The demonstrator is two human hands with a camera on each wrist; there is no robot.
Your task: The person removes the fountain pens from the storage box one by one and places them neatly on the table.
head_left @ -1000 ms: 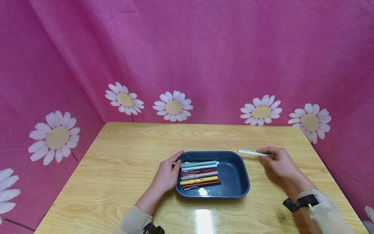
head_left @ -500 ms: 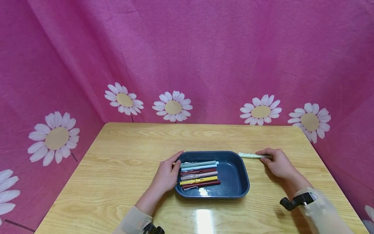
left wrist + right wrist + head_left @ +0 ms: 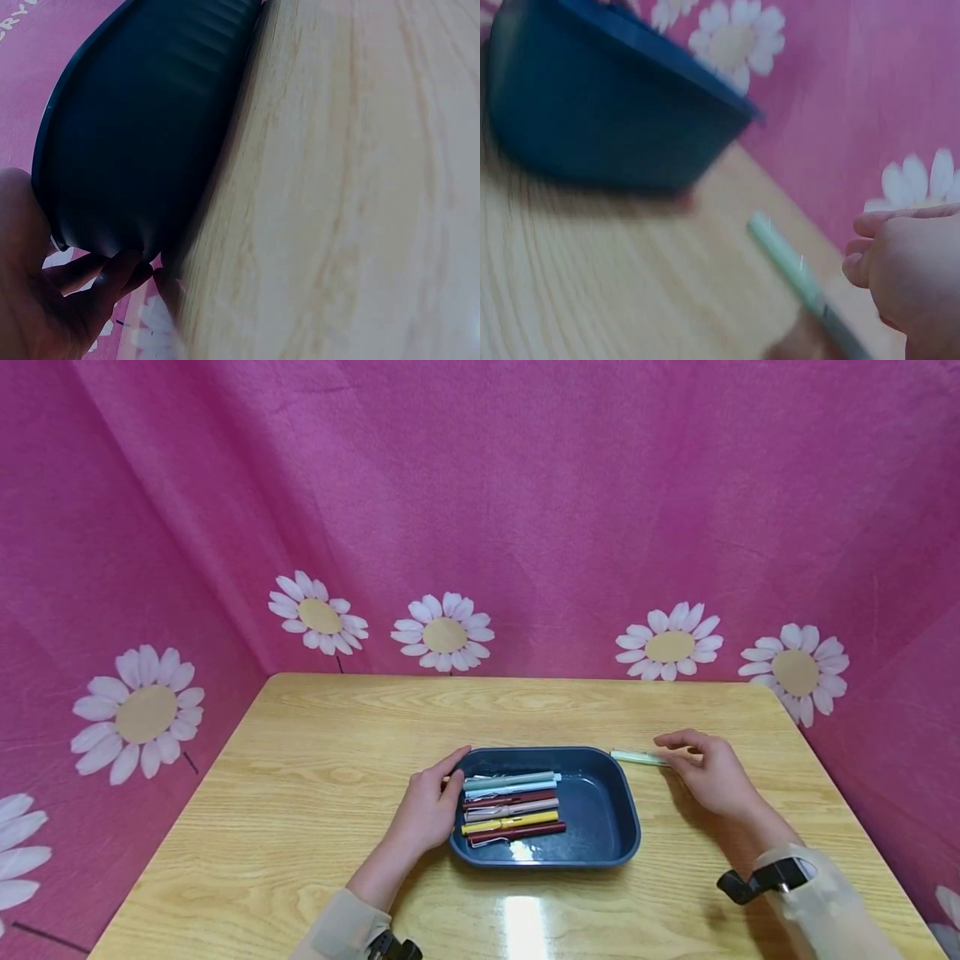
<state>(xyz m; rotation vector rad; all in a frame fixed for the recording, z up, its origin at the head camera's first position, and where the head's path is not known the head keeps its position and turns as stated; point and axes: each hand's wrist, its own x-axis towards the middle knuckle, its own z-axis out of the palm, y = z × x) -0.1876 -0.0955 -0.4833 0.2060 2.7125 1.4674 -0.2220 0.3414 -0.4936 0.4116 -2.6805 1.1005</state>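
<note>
While pink daisy cloth [image 3: 525, 485] walls the wooden table [image 3: 337, 735], both hands lie relaxed, holding nothing

no readable text, labels, brands or numbers on anything in view
</note>
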